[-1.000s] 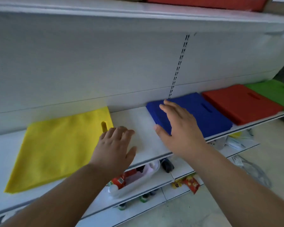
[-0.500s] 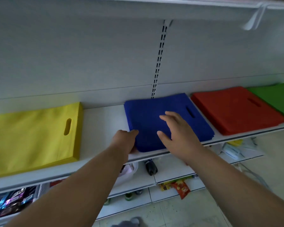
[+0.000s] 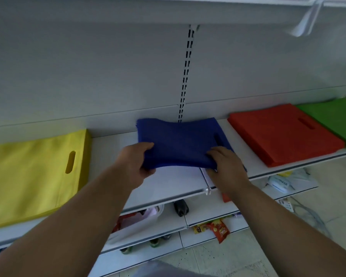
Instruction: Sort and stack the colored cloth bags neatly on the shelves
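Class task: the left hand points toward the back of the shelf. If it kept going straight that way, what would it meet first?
The blue bags it already grips; past them, probably the white back wall, though depth is hard to judge.

No print can be read with certainty. A white plastic package (image 3: 280, 181) under the shelf (image 3: 168, 188) bears blue lettering, too blurred to make out; the snack packets' (image 3: 218, 229) print is illegible too.

Below my shelf I see a red snack packet (image 3: 218, 229), a dark bottle (image 3: 181, 207) and a white plastic bag (image 3: 284, 179).
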Demonstrator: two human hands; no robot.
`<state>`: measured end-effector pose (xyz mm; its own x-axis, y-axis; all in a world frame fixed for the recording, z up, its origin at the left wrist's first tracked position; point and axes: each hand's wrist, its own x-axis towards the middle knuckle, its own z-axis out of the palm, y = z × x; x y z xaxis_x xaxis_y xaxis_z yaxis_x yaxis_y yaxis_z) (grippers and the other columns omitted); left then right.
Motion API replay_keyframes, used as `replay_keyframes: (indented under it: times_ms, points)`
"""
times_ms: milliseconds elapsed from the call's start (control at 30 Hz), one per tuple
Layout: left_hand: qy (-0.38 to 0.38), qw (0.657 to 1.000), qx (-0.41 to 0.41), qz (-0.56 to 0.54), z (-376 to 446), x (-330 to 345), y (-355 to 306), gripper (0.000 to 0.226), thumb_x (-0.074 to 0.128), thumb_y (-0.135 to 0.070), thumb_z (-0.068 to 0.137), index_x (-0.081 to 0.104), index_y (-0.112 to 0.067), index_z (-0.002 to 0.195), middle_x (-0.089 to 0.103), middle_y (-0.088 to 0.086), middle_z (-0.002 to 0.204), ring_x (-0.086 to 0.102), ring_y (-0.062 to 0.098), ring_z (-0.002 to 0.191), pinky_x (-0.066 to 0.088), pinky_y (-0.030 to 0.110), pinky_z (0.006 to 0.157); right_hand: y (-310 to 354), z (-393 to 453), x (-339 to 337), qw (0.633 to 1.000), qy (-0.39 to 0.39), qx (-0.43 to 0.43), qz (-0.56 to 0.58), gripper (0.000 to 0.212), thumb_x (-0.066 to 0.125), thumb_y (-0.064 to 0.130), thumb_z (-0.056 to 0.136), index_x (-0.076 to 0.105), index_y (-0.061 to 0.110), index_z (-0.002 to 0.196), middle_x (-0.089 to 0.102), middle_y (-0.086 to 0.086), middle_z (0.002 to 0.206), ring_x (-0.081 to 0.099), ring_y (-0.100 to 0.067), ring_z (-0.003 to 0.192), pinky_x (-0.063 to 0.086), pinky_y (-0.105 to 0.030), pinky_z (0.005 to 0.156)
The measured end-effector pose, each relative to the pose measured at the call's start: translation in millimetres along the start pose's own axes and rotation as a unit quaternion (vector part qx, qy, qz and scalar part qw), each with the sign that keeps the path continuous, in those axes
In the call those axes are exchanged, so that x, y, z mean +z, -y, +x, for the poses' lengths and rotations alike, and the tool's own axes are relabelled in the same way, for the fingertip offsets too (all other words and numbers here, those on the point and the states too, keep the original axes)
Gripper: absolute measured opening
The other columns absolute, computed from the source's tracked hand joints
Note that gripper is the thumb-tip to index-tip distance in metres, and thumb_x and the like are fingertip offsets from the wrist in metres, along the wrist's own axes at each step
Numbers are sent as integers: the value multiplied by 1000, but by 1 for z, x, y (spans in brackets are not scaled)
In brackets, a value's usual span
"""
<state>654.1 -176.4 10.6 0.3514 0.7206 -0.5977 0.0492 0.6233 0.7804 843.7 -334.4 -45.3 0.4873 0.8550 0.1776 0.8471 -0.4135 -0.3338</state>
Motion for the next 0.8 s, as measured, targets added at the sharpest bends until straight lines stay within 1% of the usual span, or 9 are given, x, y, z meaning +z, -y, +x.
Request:
replay_keyframes:
  times_ms: [67,167,300,333,400,467,567,667,800]
  points:
    - [-32,999,-10,-13,7,-21,2,14,65,-13,87,54,-11,96,56,11,97,54,24,75,43,31,48,-12,2,-8,999,0,5,-41,47,74,27,73,66,10,116,61,-9,120,58,-33,106,48,-46,90]
    - [-87,996,-21,16,12,-40,18,21,69,-18,86,53,-12,100,56,11,105,58,26,88,50,35,56,-17,7,-14,996,6,78,-32,55,70,33,74,58,16,125,56,-8,125,54,-30,108,46,-39,86]
    - [-99,978,65,169,6,-48,45,46,69,-34,87,49,-21,126,57,4,117,60,25,100,55,43,84,-22,11,-12,992,53,90,66,60,69,28,76,49,22,131,52,-7,119,55,-20,89,42,-28,71]
    - [-83,961,110,238,1,-48,51,51,72,-36,84,47,-27,127,58,1,113,60,22,98,54,41,86,-27,13,-12,991,63,82,86,65,72,31,73,48,22,133,51,-6,120,55,-18,90,44,-28,72]
    - [-49,909,181,372,-7,-49,58,56,76,-32,80,40,-37,123,57,-7,103,59,15,93,51,33,79,-39,16,-14,985,96,71,126,86,82,44,68,41,25,141,44,0,129,52,-12,105,47,-28,89]
    - [-33,874,206,439,-7,-53,64,72,79,-28,76,35,-37,132,55,-9,106,58,13,95,52,30,77,-51,17,-17,973,149,65,163,101,88,47,63,33,29,147,34,6,134,41,-6,117,37,-26,102]
    - [-67,856,198,473,-3,-55,71,96,80,-33,75,21,-30,151,47,-5,131,53,17,113,51,40,95,-67,19,-19,959,195,45,201,107,89,45,61,30,34,149,32,11,139,35,-3,123,33,-26,104]
    - [-92,840,206,494,-3,-52,71,97,79,-34,75,20,-31,153,41,-1,142,48,19,121,48,42,100,-75,24,-15,956,174,47,233,104,88,44,61,34,31,148,38,5,143,40,-11,130,38,-32,107]
    - [-86,816,222,527,-4,-52,74,95,79,-31,76,22,-34,152,34,0,148,46,20,124,48,42,101,-79,22,-11,965,171,-25,197,100,84,46,68,30,27,150,31,6,141,34,-8,129,31,-26,108]
